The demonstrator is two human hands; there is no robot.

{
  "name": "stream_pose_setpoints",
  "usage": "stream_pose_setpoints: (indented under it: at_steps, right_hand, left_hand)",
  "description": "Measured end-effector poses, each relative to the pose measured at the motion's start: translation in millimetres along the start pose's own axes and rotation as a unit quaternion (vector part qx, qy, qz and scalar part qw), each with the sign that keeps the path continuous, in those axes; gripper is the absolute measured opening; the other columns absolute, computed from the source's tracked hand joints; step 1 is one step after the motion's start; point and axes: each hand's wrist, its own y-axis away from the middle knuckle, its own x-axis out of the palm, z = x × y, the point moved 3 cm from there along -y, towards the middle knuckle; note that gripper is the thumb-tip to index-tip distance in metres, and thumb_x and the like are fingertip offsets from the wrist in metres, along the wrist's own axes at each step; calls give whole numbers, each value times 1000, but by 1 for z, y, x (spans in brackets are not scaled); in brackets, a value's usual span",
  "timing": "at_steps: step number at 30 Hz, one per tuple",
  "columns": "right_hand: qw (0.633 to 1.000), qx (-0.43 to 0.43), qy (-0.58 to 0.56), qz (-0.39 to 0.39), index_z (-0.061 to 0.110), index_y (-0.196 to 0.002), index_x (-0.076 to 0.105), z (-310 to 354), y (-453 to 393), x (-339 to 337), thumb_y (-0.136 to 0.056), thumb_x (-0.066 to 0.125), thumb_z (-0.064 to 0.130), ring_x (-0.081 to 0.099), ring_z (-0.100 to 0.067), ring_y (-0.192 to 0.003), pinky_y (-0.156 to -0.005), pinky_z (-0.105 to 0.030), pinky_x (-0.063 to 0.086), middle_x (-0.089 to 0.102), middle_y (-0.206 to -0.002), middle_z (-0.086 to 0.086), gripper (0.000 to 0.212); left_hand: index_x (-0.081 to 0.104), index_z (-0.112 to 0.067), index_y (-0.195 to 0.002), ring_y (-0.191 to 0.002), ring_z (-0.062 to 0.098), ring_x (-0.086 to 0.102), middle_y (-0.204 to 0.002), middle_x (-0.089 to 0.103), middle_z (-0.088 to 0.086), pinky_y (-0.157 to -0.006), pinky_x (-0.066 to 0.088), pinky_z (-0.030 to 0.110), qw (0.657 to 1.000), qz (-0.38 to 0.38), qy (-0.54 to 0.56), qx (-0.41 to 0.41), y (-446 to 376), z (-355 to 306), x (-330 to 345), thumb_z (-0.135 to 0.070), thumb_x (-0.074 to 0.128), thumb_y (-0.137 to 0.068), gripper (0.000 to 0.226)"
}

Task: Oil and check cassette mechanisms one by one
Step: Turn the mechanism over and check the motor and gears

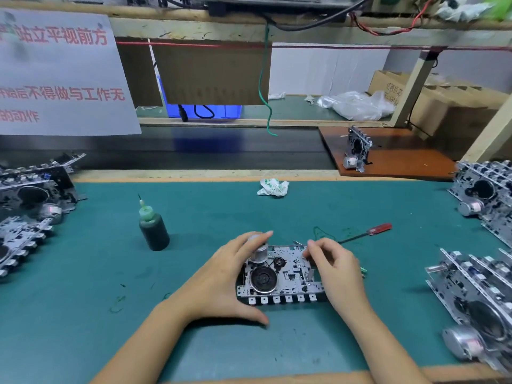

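Cassette mechanism [279,275] flat on green table [194,212], between both hands. Left hand [221,284] clasps its left end, fingers over the motor, thumb along the near edge. Right hand [336,268] pinches its far right edge. Oil bottle [153,227] beyond left hand; red screwdriver [365,234] beyond right.

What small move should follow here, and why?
Probably the right hand reaches for the dark green oil bottle: it stands untouched on the teal mat, while the left hand already steadies the grey metal cassette mechanism.
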Motion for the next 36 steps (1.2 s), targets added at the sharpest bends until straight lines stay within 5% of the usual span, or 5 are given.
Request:
stream_pose_setpoints:
  at_steps: [9, 36]
  right_hand:
    - [997, -46, 53, -8, 24, -60, 58, 2, 1, 0, -92, 57, 18, 56, -6, -71, -68, -17, 39, 61, -70, 4, 32]
    - [998, -43, 54, 8, 23, -62, 61, 1, 0, 1, -91, 57, 22, 55, -7, -70, -65, -16, 39, 59, -70, 5, 29]
  left_hand:
    - [7, -67, -135, -132, -15, 25, -138, 22, -44, -103, 20, 2, 993, 0, 95, -63, 1, 3, -3, -62, 84, -46, 118]
    - [9, -64, -137, -133, -13, 25, -136, 23, -46, -104, 22, 3, 990, 18, 111, -86, 2, 7, -5, -61, 86, -46, 119]
